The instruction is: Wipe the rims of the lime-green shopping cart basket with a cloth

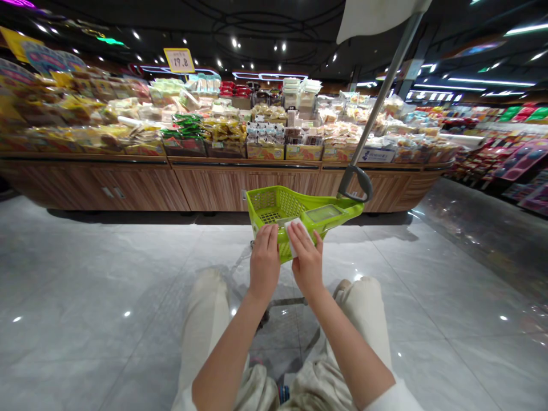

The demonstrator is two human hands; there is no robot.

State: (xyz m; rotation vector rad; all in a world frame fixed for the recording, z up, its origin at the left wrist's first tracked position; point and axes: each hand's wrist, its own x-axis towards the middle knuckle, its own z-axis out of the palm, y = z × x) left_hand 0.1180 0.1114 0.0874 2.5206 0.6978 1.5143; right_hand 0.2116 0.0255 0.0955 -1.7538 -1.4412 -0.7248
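In front of my knees stands a bright green plastic shopping cart with perforated basket walls. My left hand has its fingers hooked over the near rim of the basket. Just to its right, my right hand presses a folded white cloth against the same rim, with the fingers laid along the top of it. Whether it is cloth or paper tissue cannot be made out. A clear panel is set into the cart's right end, and part of the basket floor shows beyond my fingers.
A wooden display counter piled with packaged foods runs behind the cart. A metal pole with a grey handle rises by the cart's right end. A yellow-framed price sign reads 19.8. Shiny grey tiles cover the floor.
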